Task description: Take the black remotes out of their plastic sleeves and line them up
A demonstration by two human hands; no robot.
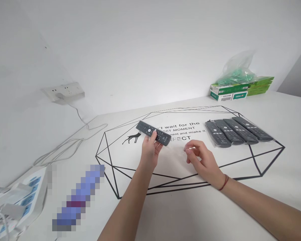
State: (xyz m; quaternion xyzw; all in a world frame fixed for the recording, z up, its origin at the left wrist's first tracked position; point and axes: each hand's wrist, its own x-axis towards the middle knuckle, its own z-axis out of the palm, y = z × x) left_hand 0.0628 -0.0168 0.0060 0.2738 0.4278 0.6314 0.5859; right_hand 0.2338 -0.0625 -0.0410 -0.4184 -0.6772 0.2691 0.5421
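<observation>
My left hand grips a black remote control, its thumb lying on the buttons. The remote is held tilted above the printed mat, its right end lower. Faint clear plastic shows between the remote's lower end and my right hand. That hand's thumb and index finger are pinched together, apparently on the plastic's edge; its other fingers are curled. To the right, several more black remotes in clear plastic sleeves lie side by side on the mat.
The white mat carries black lines and lettering. Green-and-white boxes with a clear plastic bag on top stand at the back right. A power strip, cables and a blurred-out item lie left. A wall socket is behind.
</observation>
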